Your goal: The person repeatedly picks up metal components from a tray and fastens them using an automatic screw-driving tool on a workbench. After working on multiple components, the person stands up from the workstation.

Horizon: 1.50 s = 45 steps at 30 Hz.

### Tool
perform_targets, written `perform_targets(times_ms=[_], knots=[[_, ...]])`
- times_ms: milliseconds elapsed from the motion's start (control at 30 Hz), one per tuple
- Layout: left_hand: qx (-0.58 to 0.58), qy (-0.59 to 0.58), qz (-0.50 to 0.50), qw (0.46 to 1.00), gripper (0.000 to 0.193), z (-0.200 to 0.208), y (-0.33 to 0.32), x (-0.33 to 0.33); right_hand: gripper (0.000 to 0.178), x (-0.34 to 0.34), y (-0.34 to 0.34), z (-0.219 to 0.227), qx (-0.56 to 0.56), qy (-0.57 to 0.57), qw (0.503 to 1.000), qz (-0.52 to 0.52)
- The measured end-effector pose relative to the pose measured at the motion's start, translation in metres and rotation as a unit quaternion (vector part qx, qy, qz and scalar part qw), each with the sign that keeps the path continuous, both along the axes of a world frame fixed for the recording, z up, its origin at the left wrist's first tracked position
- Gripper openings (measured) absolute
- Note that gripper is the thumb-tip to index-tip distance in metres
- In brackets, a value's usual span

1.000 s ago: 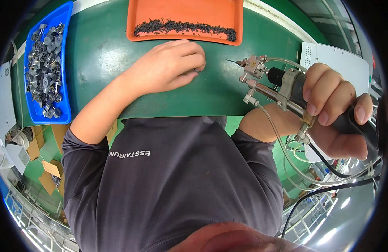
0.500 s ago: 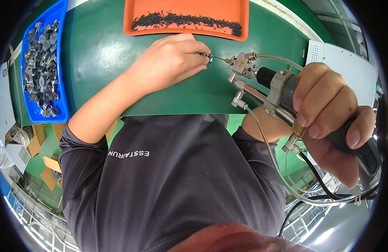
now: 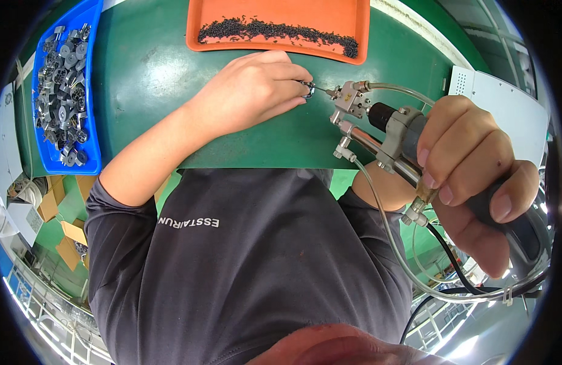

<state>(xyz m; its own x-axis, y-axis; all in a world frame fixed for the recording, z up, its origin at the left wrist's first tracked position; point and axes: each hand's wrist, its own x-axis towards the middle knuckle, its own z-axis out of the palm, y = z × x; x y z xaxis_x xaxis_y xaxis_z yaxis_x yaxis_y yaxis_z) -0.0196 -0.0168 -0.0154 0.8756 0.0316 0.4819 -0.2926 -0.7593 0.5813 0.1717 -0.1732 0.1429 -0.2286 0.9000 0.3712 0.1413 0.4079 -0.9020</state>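
Note:
My left hand (image 3: 256, 85) is closed on a small round dark part (image 3: 307, 90), pinched between thumb and fingers above the green table. Most of that part is hidden by the fingertips. Around the pistol-style body of a powered screwdriver (image 3: 387, 118) wraps my right hand (image 3: 472, 164). This tool has a metal block at its front, a slim cylinder along its side, and clear hoses. Its thin bit points left and meets the part, or comes very close; actual contact is too small to make out.
An orange tray (image 3: 278, 11) with many small black screws (image 3: 275, 30) lies beyond my left hand. At the far left stands a blue bin (image 3: 95, 121) of similar grey and black parts (image 3: 65, 91). A white metal box (image 3: 506, 100) is at the right; a clear hose (image 3: 390, 231) loops below the tool.
The whole view has shifted slightly, with the trays a little further right. The part shows a bit differently at my left fingertips. Both hands keep their holds.

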Motion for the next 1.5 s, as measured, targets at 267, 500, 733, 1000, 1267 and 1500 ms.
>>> perform_targets(times_ms=[267, 500, 733, 1000, 1267, 1500], knots=[[-0.015, 0.001, 0.007, 1.0, 0.016, 0.0, -0.001, 0.003, 0.058, 0.003, -0.006, -0.005, 0.071, 0.032, 0.997, -0.01], [-0.012, -0.007, 0.012, 1.0, 0.014, -0.004, 0.0, 0.001, 0.055, -0.001, 0.0, 0.0, 0.018, 0.014, 1.0, -0.001], [-0.015, 0.009, -0.011, 1.0, 0.014, -0.005, -0.002, -0.004, 0.029, -0.024, 0.016, -0.016, 0.039, 0.142, 0.981, -0.124], [-0.025, 0.002, -0.011, 1.0, 0.016, -0.004, 0.003, -0.009, 0.041, -0.014, -0.022, 0.001, 0.121, 0.131, 0.973, -0.144], [-0.019, -0.008, -0.015, 1.0, 0.017, -0.009, 0.005, -0.005, 0.05, -0.006, -0.034, 0.003, 0.097, 0.155, 0.971, -0.155], [-0.031, -0.001, -0.015, 0.999, 0.017, -0.01, 0.004, -0.004, 0.051, -0.001, -0.031, -0.006, 0.085, 0.153, 0.977, -0.124]])
